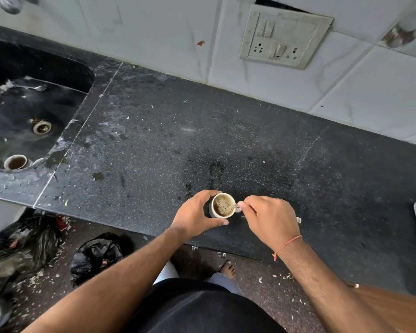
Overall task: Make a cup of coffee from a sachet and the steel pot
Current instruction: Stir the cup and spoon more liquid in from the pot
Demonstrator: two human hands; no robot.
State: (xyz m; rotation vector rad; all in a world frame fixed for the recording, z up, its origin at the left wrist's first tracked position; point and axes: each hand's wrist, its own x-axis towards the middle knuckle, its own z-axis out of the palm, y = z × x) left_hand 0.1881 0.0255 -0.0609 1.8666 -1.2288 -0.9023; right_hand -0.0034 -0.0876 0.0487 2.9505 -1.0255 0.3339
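Head view looks down on a small white cup [222, 205] standing near the front edge of a dark speckled counter [154, 140]. The left hand [197, 213] curls round the cup's side and steadies it, while the right hand [270, 218] pinches a spoon [235, 206] whose bowl dips into the drink, so stirring looks to be the step in hand. The likeliest mishap is a spill: the cup is small and looks fairly full, so a brisk stir could slop liquid over the rim onto the fingers or the counter. It also sits close to the front edge, so a hard knock might push it off. The coffee is light brown and frothy, with dark flecks that look undissolved. Neither sachet nor steel pot is in view.
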